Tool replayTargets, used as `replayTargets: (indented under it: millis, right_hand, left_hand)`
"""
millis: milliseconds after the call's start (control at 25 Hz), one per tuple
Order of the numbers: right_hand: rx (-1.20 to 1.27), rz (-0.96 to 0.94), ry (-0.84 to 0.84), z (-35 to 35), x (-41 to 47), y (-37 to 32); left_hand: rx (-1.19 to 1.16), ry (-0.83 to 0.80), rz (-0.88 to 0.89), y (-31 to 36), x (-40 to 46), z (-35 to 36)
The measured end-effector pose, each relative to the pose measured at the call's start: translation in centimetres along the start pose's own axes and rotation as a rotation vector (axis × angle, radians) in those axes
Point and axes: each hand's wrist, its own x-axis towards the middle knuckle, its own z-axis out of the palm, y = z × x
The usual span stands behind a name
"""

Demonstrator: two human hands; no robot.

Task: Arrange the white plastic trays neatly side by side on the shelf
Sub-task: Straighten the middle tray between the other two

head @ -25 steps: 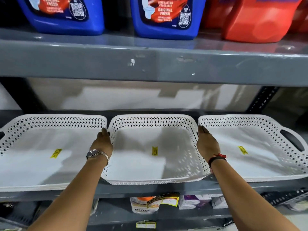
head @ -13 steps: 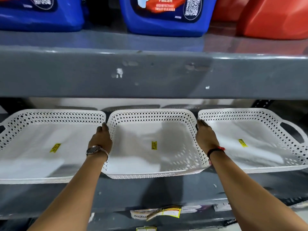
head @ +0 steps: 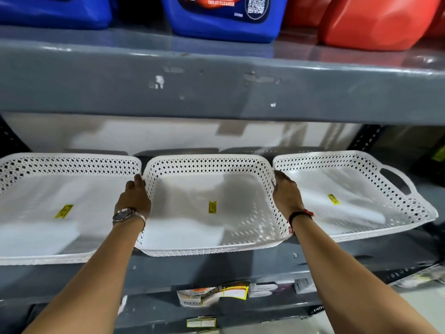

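Three white perforated plastic trays sit side by side on the grey shelf. The middle tray is held at both sides: my left hand grips its left wall and my right hand grips its right wall. The left tray lies beside my left hand, the right tray beside my right hand, its cut-out handle at the far right. Each tray has a small yellow sticker on its floor. The middle tray's front edge overhangs the shelf edge slightly.
The grey upper shelf hangs low over the trays and carries blue bottles and red bottles. Small packages lie on the level below. A black perforated upright stands at the back right.
The middle tray has slid back on the shelf with both hands still on its sides. The view has tilted, so the upper shelf fills more of the frame.
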Motion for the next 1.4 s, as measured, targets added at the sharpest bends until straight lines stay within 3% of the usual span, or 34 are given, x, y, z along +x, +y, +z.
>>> replayTargets:
  millis: [480,1400]
  right_hand:
    - [0.047,0.084,-0.040,0.0,-2.7,0.7]
    - [0.080,0.078,-0.046,-0.5,-3.1,0.9]
  left_hand:
    - [-0.008,-0.026,-0.034,-0.9,-3.3,-0.4]
    - [0.004,-0.031,-0.015,-1.0,-3.4,-0.3]
